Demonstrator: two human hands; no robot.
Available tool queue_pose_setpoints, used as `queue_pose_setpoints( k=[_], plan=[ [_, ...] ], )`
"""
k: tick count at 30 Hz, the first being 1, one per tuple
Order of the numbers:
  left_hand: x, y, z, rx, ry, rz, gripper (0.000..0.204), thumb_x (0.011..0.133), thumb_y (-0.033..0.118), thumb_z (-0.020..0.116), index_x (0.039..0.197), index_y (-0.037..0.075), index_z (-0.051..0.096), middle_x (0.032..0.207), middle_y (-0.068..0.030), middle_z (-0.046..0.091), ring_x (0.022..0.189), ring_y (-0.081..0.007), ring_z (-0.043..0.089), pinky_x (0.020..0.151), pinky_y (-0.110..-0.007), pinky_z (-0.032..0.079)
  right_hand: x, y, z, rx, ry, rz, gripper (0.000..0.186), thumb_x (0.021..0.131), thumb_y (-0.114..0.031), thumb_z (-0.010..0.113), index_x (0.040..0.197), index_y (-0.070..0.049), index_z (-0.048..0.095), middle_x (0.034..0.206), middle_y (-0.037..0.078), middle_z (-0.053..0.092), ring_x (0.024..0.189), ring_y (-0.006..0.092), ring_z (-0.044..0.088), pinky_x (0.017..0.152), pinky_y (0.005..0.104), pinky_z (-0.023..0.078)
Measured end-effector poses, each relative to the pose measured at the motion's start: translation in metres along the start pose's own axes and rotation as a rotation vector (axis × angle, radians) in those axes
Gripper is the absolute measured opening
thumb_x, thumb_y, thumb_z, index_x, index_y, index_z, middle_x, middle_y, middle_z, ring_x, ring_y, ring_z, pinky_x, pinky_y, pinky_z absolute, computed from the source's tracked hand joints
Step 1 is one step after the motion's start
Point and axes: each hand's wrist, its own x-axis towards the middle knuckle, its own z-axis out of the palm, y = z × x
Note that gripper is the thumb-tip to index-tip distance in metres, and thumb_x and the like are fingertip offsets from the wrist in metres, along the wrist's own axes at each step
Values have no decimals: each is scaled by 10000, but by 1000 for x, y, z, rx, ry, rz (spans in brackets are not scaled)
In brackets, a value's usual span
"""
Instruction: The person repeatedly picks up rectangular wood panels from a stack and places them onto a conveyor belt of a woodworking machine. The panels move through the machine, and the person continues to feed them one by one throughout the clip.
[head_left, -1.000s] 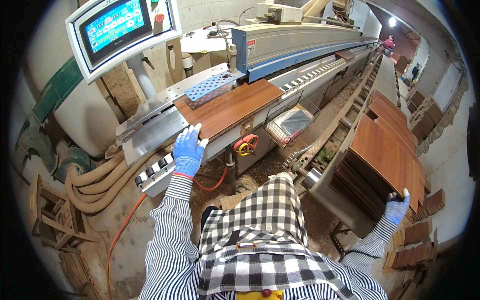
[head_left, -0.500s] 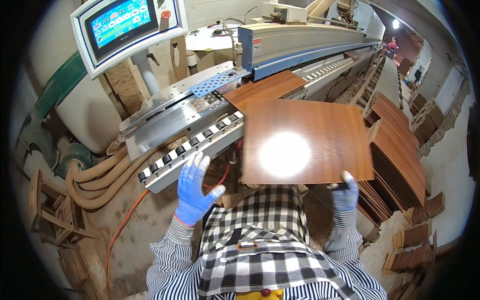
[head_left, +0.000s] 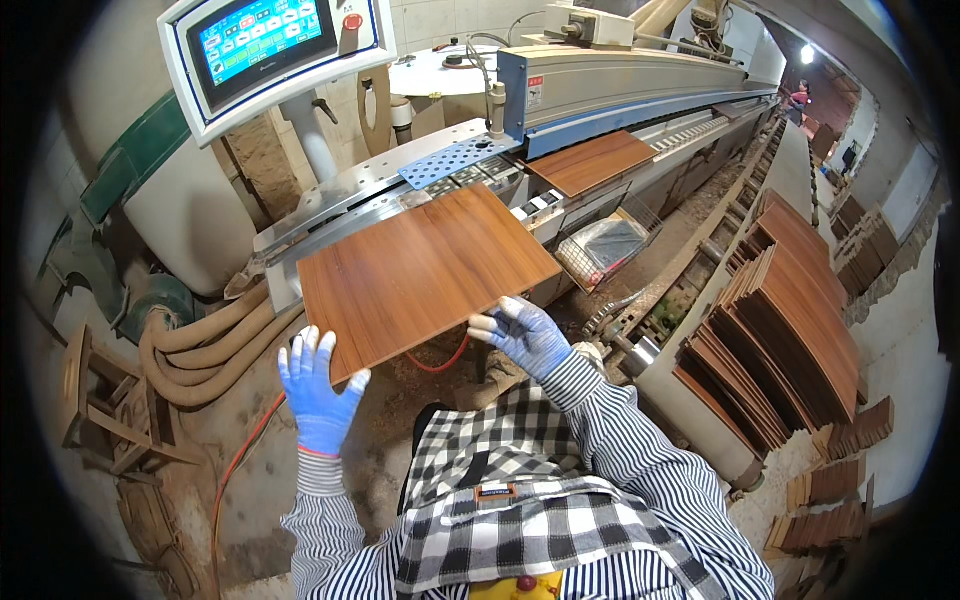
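A brown wood-grain board (head_left: 425, 265) lies over the near end of the machine's infeed, tilted in view and covering most of the rollers there. My right hand (head_left: 530, 338), in a blue glove with pale fingertips, holds its near edge, thumb at the edge and fingers curled beneath. At the board's near-left corner is my left hand (head_left: 322, 392), gloved alike, fingers spread and thumb close to the corner; whether it touches is hard to tell. Another brown board (head_left: 592, 163) lies farther along, beside the blue-edged machine beam (head_left: 640, 95).
A control screen (head_left: 268, 50) stands at upper left. Stacked brown boards (head_left: 775, 330) lean on the conveyor at right. A wire basket (head_left: 610, 245) hangs below the machine. Hoses (head_left: 200, 360) and a wooden stool (head_left: 120, 420) are at left. Far off stands a person (head_left: 798, 100).
My right hand has carried the board leftward onto the infeed, near my left hand. The left hand has shifted left and down. The other board has moved farther along the machine.
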Motion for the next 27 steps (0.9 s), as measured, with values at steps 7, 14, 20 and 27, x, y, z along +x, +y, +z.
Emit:
queue_pose_setpoints(
  k=[7,14,20,27],
  plan=[
    [44,-21,45,99,69,-76,635,730,480,727,1213,99,572,1313,-113,525,1230,-287,464,1122,-509,179,-68,-73,-2,-746,184,-306,520,896,-157,594,1336,56,415,1218,212,575,1062,258,609,946,365,493],
    [60,-17,51,46,-9,-164,614,777,443,696,1253,87,542,1384,-139,469,1206,-310,494,1051,-452,334,-185,-188,-21,-2312,937,-918,323,854,-125,611,1173,-74,605,1109,106,638,1024,267,599,937,373,456],
    [60,-19,61,84,-17,-172,621,822,471,644,1307,105,518,1410,-121,453,1142,-356,526,974,-438,408,-217,-248,-53,-2816,1270,-497,477,809,-180,652,1269,-140,531,1296,74,517,1202,263,462,1031,409,352],
    [60,-17,63,94,-4,-171,613,820,469,646,1304,111,526,1419,-104,448,1135,-347,532,970,-434,412,-218,-268,-66,-2785,1153,-401,258,858,-141,574,1112,-131,614,1119,55,627,1005,237,600,853,372,485]
  ],
)
